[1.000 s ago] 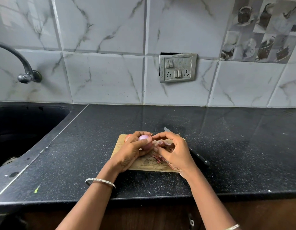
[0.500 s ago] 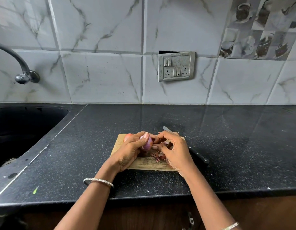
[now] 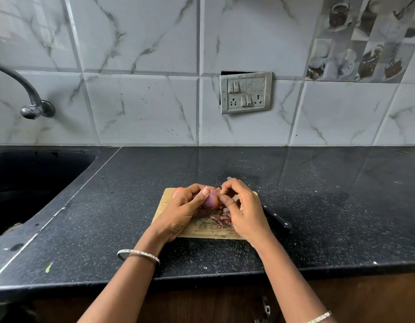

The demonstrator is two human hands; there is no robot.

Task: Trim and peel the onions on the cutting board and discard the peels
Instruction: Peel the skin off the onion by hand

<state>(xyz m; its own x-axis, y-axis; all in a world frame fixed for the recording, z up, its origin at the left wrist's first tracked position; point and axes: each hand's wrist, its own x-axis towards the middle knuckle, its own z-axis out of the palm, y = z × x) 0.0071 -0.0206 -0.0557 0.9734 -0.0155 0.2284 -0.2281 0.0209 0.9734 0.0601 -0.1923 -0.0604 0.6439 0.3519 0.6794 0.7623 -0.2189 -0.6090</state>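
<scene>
I see left hand (image 3: 180,213) curled round onion (image 3: 211,200), right hand (image 3: 246,210) pinching peel; knife (image 3: 275,217) by cutting board (image 3: 201,230) right edge, wide countertop (image 3: 341,206) beyond.

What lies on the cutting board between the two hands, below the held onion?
A small heap of purple peels lies on the cutting board between the left hand and right hand, below the onion, in the head view.
</scene>
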